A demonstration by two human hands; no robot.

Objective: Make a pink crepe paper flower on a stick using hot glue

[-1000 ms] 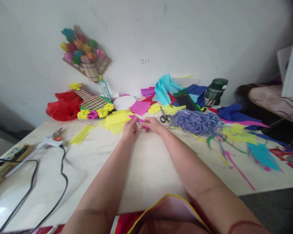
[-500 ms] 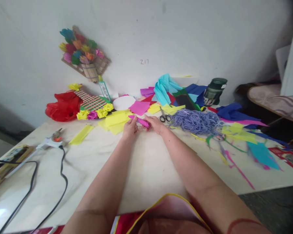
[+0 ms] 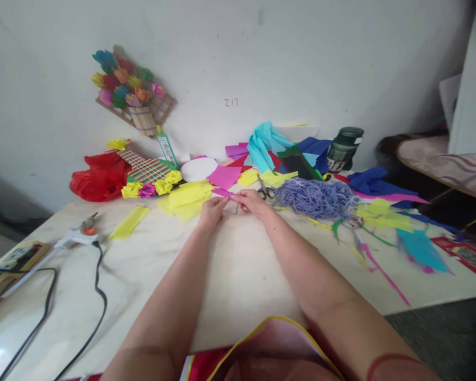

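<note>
Between my hands is a small piece of magenta crepe paper point(image 3: 222, 192), held just above the table near its middle. My left hand point(image 3: 213, 209) pinches its near left part, with the fingers closed. The fingers of my right hand point(image 3: 249, 202) close on its right end. A thin dark string point(image 3: 230, 212) curves between the two hands. Behind them lie yellow paper sheets point(image 3: 188, 196) and a flat magenta sheet point(image 3: 225, 176). To the right of my right hand are black-handled scissors point(image 3: 265, 191) and a heap of purple string point(image 3: 315, 198).
A glue gun point(image 3: 77, 236) with a black cable lies at left beside a power strip point(image 3: 18, 259). A guitar-shaped craft point(image 3: 150, 172), a red bag point(image 3: 99, 177), a glue bottle point(image 3: 166, 147) and a dark jar point(image 3: 345, 149) stand along the wall. Paper scraps point(image 3: 422, 248) lie at right.
The magenta paper in my hands now looks narrower, and my fingers have shifted closer together on it. A dark string shows between the hands. The view has moved slightly.
</note>
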